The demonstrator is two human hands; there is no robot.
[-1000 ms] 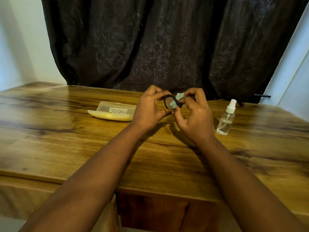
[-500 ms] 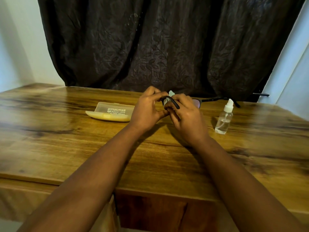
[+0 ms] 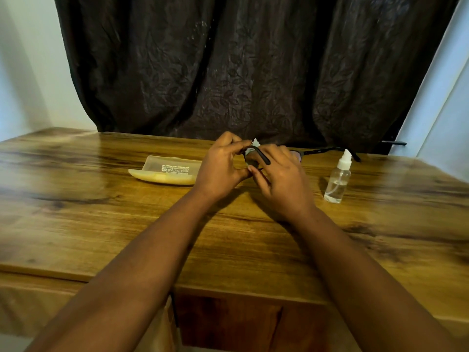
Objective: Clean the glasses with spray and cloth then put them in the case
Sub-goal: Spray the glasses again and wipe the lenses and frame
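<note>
Above the wooden bench (image 3: 101, 224), both hands are gripping: left hand (image 3: 220, 166) holding the glasses (image 3: 314, 151), right hand (image 3: 281, 179) rubbing cloth (image 3: 254, 142) on a lens (wiping step); casing in the case (image 3: 167, 171) likely follows.

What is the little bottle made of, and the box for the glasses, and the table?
The spray bottle looks like clear plastic with a white nozzle: you can see liquid and a tube inside. The case seems to be cloudy, see-through plastic, with something yellow showing inside it. The table looks like shiny brown wood with dark grain, though it could be a printed surface.
</note>
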